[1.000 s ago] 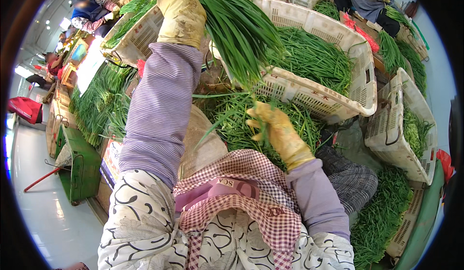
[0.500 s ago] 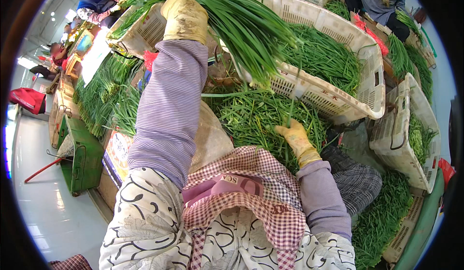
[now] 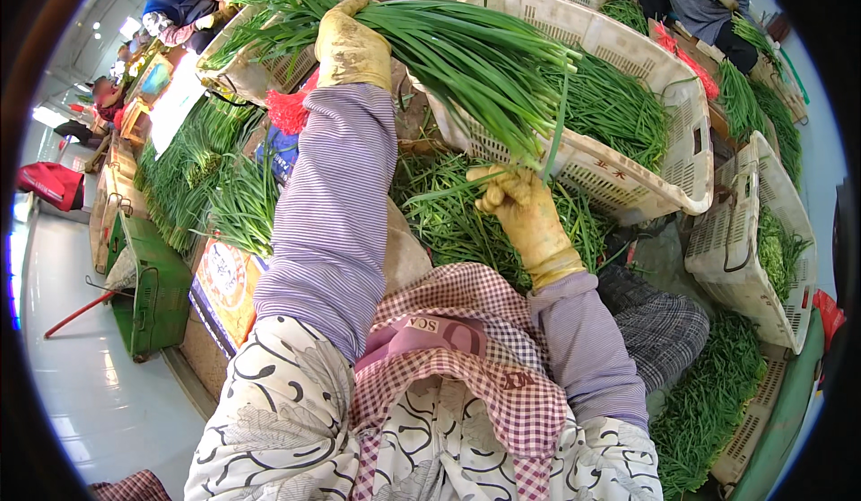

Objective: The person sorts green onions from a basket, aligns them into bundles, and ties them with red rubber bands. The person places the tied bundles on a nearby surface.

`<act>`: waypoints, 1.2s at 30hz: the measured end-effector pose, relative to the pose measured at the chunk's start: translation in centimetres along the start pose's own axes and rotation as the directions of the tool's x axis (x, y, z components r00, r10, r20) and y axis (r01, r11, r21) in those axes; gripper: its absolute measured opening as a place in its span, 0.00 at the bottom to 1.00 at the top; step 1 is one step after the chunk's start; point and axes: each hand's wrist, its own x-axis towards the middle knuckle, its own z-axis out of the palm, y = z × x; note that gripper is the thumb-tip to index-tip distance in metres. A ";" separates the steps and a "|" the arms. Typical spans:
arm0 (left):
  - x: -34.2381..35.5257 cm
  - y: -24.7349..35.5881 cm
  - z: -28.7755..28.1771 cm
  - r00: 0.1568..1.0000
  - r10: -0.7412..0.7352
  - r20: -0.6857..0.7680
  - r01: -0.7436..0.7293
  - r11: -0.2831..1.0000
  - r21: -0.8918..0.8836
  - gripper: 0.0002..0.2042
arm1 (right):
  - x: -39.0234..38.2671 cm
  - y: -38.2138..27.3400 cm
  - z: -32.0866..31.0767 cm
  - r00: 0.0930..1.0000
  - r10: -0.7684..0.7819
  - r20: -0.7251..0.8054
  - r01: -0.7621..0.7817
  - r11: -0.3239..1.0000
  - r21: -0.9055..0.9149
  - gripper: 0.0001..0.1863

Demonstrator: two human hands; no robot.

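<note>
My left hand, in a stained yellow glove, is closed round a thick bunch of green chives. The bunch is held out in front of me, its leafy part to the left and its cut ends slanting down to the right. Just below those ends is my right hand, gloved in yellow too, with its fingers curled in. A single chive leaf runs from the bunch down into these fingers. Beneath both hands lies a heap of loose, tangled chive leaves.
A white plastic crate of chives stands ahead to the right, with another crate beyond it. Bundled chives lie at the left near a green bin. Two people sit at the far left and far right.
My right hand has risen from the loose heap to the bunch's cut ends, its fingers curling further. My left hand has shifted slightly right with the bunch, which now lies flatter.
</note>
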 end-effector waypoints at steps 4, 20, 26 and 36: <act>-1.1 -1.3 -1.2 0.973 0.220 0.067 -0.230 0.925 0.302 0.06 | -3.1 0.5 -3.9 0.995 0.021 -0.097 -0.051 0.948 -0.314 0.12; -2.9 -0.9 -5.1 0.818 0.335 0.468 -0.553 0.233 0.800 0.17 | -1.8 -0.4 -2.8 0.965 0.009 -0.262 -0.138 0.867 -0.479 0.15; -1.6 1.6 -4.6 0.995 0.062 -0.072 -0.057 0.996 0.068 0.09 | -4.9 0.5 -9.0 0.868 -0.019 -0.497 -0.492 0.102 -0.864 0.22; -1.8 2.6 -5.7 0.996 0.075 -0.049 -0.075 0.997 0.005 0.06 | -1.4 -4.3 3.8 0.976 -0.027 -0.216 -0.101 0.824 -0.557 0.32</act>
